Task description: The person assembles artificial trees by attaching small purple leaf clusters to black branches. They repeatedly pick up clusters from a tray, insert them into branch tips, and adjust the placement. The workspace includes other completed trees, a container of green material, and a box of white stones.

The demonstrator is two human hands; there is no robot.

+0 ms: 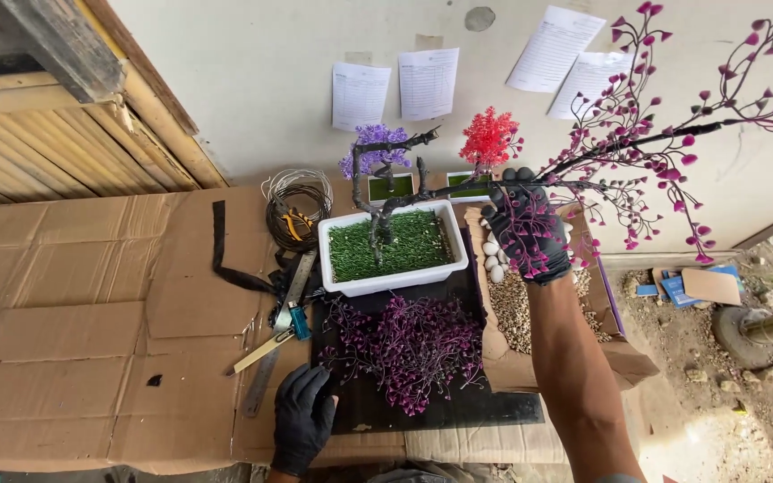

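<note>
Right hand (530, 234) clenched on pink branch (637, 143); left hand (301, 413) spread flat at mat edge (351, 420).

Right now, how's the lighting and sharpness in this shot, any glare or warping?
Head view: soft even daylight; bright washed-out ground at bottom right; wide-lens bowing near the edges; white planter and right hand sharp; left hand sharp too.

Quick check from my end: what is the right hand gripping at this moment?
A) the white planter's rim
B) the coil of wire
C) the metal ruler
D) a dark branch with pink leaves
D: the gloved right hand is closed around a dark branch with pink leaves that stretches up to the right, beside the white planter; the coil of wire and the metal ruler lie untouched on the cardboard.
</note>
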